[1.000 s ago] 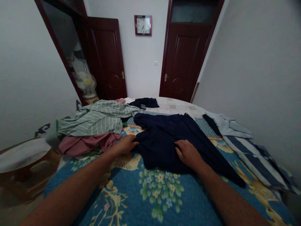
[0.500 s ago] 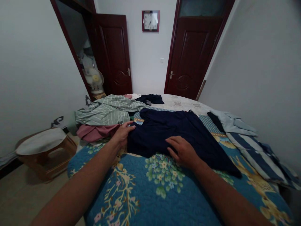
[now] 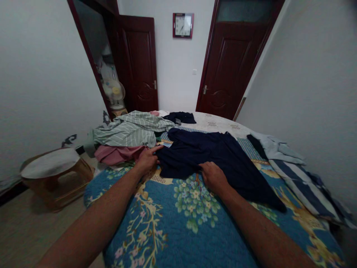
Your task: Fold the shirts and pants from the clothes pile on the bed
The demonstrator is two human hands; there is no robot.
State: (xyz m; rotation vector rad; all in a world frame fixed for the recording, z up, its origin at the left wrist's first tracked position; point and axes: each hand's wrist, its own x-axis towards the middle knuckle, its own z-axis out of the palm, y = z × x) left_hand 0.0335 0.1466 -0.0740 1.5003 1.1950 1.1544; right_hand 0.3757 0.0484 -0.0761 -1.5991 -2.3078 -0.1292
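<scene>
A dark navy garment [image 3: 214, 154] lies spread over the blue floral quilt [image 3: 173, 234], its exact kind not plain to see. At the garment's left edge is my left hand [image 3: 147, 160], forefinger stretched along the cloth and the other fingers curled, with the edge between thumb and fingers. My right hand [image 3: 214, 176] is closed at the near edge, fingertips pinching the cloth. Left of the garment, close to my left hand, a pink cloth [image 3: 119, 154] lies under a green striped cloth [image 3: 131, 130].
Folded light-blue clothing [image 3: 281, 147] and a blue-and-white striped cloth [image 3: 301, 186] lie along the bed's right side. Another dark garment [image 3: 182, 117] rests at the far end. A brown stool [image 3: 55, 175] stands left of the bed. Behind are two dark red doors and a wall clock [image 3: 183, 25].
My right hand has closed on the garment's near edge. That edge and its lower left corner have shifted away from me and slightly right. The view has shifted slightly.
</scene>
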